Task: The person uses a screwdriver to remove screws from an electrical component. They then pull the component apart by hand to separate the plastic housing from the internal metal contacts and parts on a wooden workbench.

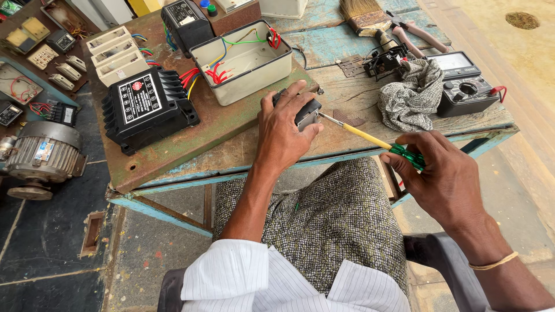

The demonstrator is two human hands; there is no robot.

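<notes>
From the head view we look down on a worn wooden counter (pixel 370 86) with flaking blue paint, and our lap in patterned cloth below it. Our left hand (pixel 283 136) lies over a small dark switch part (pixel 304 110) at the near edge of the counter, fingers curled around it and holding it down. Our right hand (pixel 445 176) is off the near right corner of the counter, fingers closed around the green handle of a screwdriver (pixel 370 137). Its yellow shaft runs up and left, and the metal tip meets the right side of the switch part.

Just beyond the left hand sits an open cream box (pixel 243 60) with red, blue, yellow and green wires inside. To its left a black finned unit (pixel 147 107) rests on a rusty metal plate (pixel 208 130) that covers the left part of the counter. Far left of that stand white blocks (pixel 115 52).

To the right of the switch part lies a crumpled grey rag (pixel 410 95), touching a black meter (pixel 465 86) at the right edge. At the far side lie a paintbrush (pixel 361 14) and pliers (pixel 413 32) with pink handles.

On the floor at the left stands a grey motor (pixel 40 159).
</notes>
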